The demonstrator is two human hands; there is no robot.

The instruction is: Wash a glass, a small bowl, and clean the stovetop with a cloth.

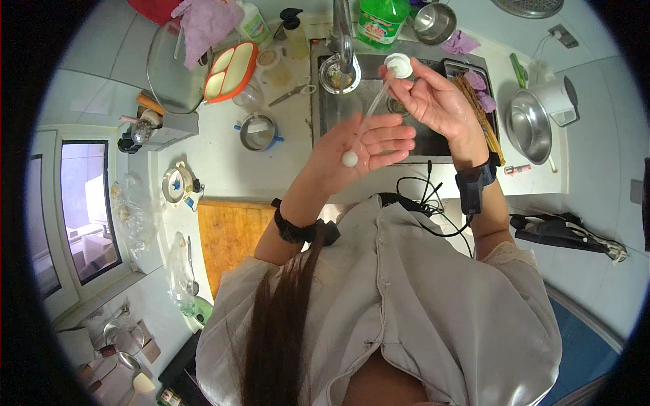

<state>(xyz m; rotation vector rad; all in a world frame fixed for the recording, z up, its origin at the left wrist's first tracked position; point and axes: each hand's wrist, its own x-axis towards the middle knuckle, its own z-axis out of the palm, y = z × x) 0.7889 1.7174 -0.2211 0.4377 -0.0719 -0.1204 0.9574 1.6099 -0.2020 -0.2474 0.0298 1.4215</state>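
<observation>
My right hand (pixel 441 107) holds a round white cap (pixel 399 65) by its edge with the fingertips. From the cap a translucent straw (pixel 377 103) slopes down to the left, with a small white ball (pixel 349 159) at its end. Beneath it, my left hand (pixel 373 144) is palm up and wet, its fingers extended; the ball is over the palm, and I cannot tell if it touches. Both hands are above the steel sink (pixel 431 144). Behind the left hand, the faucet (pixel 344 35) hangs over a sink strainer (pixel 339 75) with food scraps.
Left of the sink are scissors (pixel 293 94), a small blue-handled pot (pixel 258 133) and an orange-rimmed divided plate (pixel 231 72). A green detergent bottle (pixel 381 25) stands behind. At right are a twig brush (pixel 485 119) and a steel bowl (pixel 529 124). Black cables (pixel 429 195) hang at my chest.
</observation>
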